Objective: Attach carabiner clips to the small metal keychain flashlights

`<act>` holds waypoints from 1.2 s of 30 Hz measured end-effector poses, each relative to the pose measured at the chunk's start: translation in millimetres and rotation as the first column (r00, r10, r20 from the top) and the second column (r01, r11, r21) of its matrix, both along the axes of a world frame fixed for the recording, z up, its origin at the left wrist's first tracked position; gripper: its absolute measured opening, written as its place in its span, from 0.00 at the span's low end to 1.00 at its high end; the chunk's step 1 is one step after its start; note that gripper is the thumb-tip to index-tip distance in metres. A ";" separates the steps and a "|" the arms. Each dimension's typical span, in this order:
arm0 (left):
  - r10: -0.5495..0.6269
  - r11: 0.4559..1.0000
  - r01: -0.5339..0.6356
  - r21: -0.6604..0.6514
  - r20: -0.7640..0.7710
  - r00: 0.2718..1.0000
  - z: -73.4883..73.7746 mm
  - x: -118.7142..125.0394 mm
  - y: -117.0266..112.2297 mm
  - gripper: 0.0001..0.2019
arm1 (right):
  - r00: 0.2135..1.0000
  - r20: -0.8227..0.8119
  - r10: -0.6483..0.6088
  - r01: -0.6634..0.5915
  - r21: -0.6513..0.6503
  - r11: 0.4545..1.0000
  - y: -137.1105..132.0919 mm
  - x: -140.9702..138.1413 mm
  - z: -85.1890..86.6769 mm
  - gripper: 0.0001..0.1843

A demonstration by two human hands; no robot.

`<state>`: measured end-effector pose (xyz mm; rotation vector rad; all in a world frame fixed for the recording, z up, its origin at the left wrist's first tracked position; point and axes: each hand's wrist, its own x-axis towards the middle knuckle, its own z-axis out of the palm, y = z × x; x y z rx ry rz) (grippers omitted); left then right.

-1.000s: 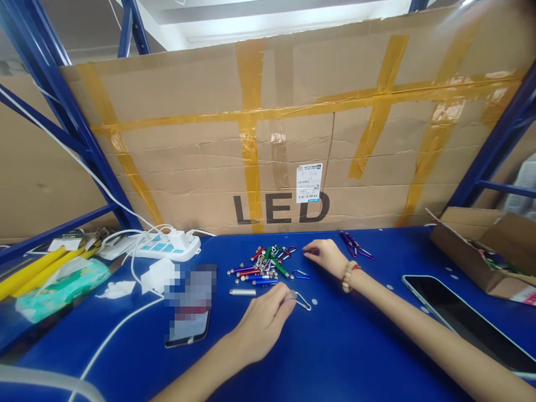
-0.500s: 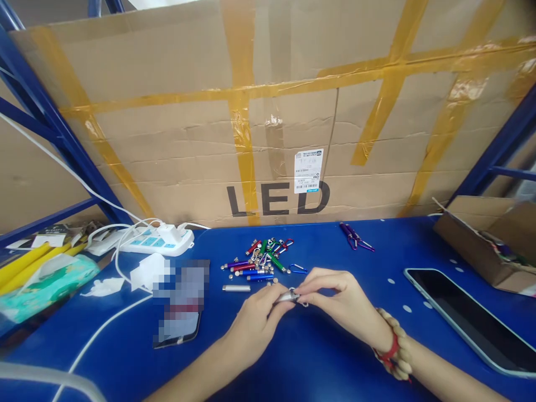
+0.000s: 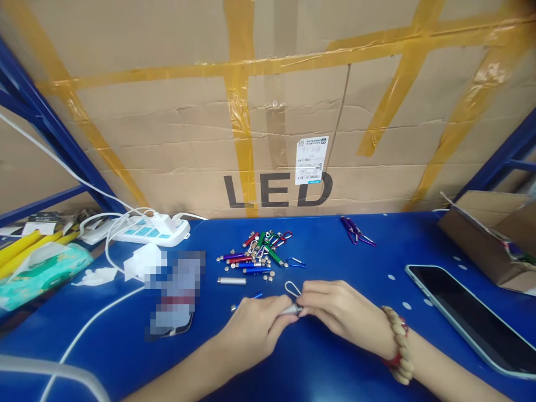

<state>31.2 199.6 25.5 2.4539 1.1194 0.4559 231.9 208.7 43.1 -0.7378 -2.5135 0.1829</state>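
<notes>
My left hand is closed around a small silver keychain flashlight, its tube showing between thumb and fingers. At the tube's right end, the fingers of my right hand are pinched together. A silver carabiner loop sticks up beside my right fingertips; its attachment is hidden. Just behind my left hand lies a blue tube, partly covered. Beyond it rest a loose silver tube and a pile of red, purple, green and blue tubes, with carabiners and small round button cells among them.
A phone lies at right, near an open cardboard box. Two purple carabiner lights sit farther back. At left are another phone, crumpled tissue and a power strip with cables. A large carton stands behind.
Both hands have come slightly nearer with the silver flashlight. The carabiner loop now stands up behind the right fingertips, and a blue tube shows behind the left hand. The camera view has shifted.
</notes>
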 end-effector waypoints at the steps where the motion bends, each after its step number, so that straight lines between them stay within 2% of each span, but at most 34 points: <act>1: -0.009 0.999 0.011 0.038 -0.045 0.999 -1.7 0.1 0.1 0.11 | 0.999 0.033 0.003 -0.004 0.023 1.000 -0.3 -0.3 -2.2 0.24; 3: -0.028 0.994 0.039 0.097 -0.115 0.993 -4.6 -0.1 0.6 0.12 | 0.999 0.038 -0.004 0.004 -0.003 1.000 -1.8 -2.3 -6.4 0.24; 5: -0.043 0.989 0.063 0.134 -0.146 0.988 -5.6 -1.0 1.5 0.12 | 1.000 -0.018 -0.010 0.008 -0.125 0.992 -4.2 -5.1 -9.2 0.22; 7: -0.054 0.984 0.079 0.162 -0.152 0.987 -4.3 -2.0 2.8 0.13 | 0.995 -0.098 -0.035 0.007 -0.277 0.961 -6.6 -7.9 -9.9 0.21; 9: -0.054 0.982 0.076 0.173 -0.131 0.990 -1.5 -2.9 4.6 0.14 | 0.987 -0.144 -0.075 0.016 -0.376 0.926 -8.1 -9.7 -8.8 0.20; 13: -0.048 0.999 0.047 0.028 0.037 0.998 2.9 -3.3 8.1 0.12 | 0.984 -0.129 -0.125 0.056 -0.437 0.898 -7.4 -9.4 -4.2 0.19; 16: 0.009 0.995 0.005 -0.098 0.142 0.990 1.9 -2.9 9.1 0.10 | 0.985 -0.091 -0.145 0.087 -0.465 0.881 -5.2 -6.9 -2.0 0.21; 22: 0.082 0.980 -0.050 -0.195 0.162 0.983 1.0 -3.0 9.0 0.10 | 0.972 -0.101 -0.214 0.143 -0.468 0.872 -1.7 -3.6 -3.2 0.20; 26: 0.251 0.942 -0.195 -0.274 0.186 0.950 1.5 -3.3 13.7 0.10 | 0.942 -0.112 -0.317 0.238 -0.443 0.864 1.0 -0.9 -4.8 0.15; 28: 0.348 0.905 -0.250 -0.344 0.262 0.900 1.4 -3.2 15.7 0.12 | 0.928 -0.051 -0.368 0.326 -0.367 0.872 3.3 0.8 -7.9 0.13; 31: 0.408 0.872 -0.232 -0.431 0.376 0.832 2.4 -2.6 16.0 0.16 | 0.917 0.095 -0.386 0.398 -0.215 0.892 6.6 1.4 -16.0 0.12; 33: 0.408 0.867 -0.207 -0.453 0.408 0.817 3.5 -2.1 15.2 0.17 | 0.912 0.162 -0.376 0.400 -0.157 0.903 7.8 -0.2 -21.6 0.09; 36: 0.411 0.856 -0.199 -0.477 0.395 0.822 3.0 -1.7 15.1 0.17 | 0.915 0.174 -0.364 0.386 -0.117 0.915 8.3 -3.9 -26.5 0.10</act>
